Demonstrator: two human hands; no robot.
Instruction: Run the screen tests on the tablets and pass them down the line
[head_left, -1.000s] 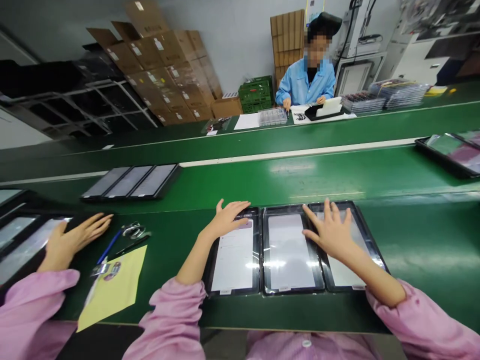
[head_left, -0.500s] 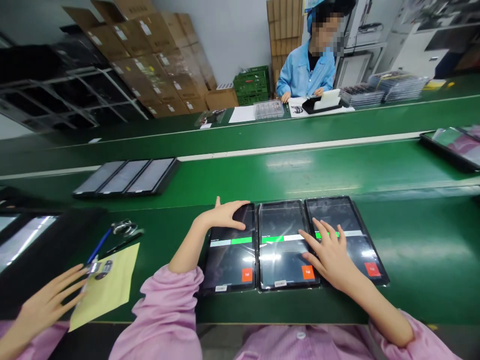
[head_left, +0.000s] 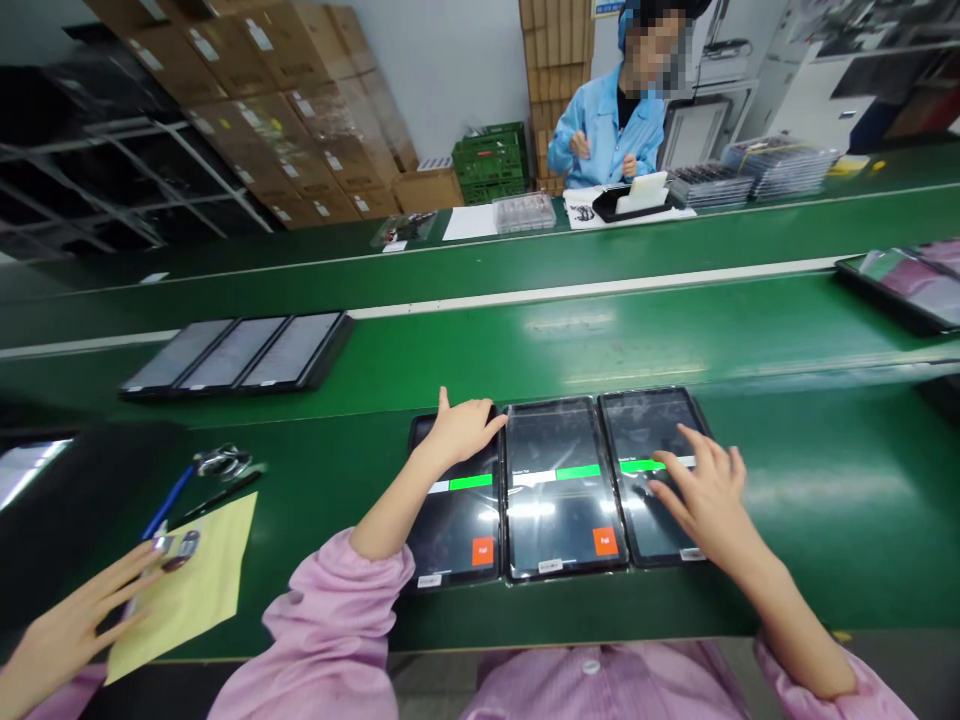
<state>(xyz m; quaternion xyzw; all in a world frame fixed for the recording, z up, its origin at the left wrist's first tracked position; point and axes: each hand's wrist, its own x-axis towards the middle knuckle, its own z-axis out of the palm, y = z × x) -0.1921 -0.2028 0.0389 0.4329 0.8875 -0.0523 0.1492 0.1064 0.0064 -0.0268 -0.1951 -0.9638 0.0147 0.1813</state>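
Three tablets (head_left: 559, 480) lie side by side near the front edge of the desk (head_left: 847, 560). The left hand (head_left: 465, 430), fingers pressed together, rests on the left tablet's top edge; the right hand (head_left: 701, 490) has its fingers spread over the right tablet's screen. A co-worker's hand (head_left: 75, 625) touches yellow paper (head_left: 187, 580).

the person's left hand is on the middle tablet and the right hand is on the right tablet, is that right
Not quite. The head view shows the left hand on the leftmost tablet, not the middle tablet. The right hand is on the right tablet, as you said.
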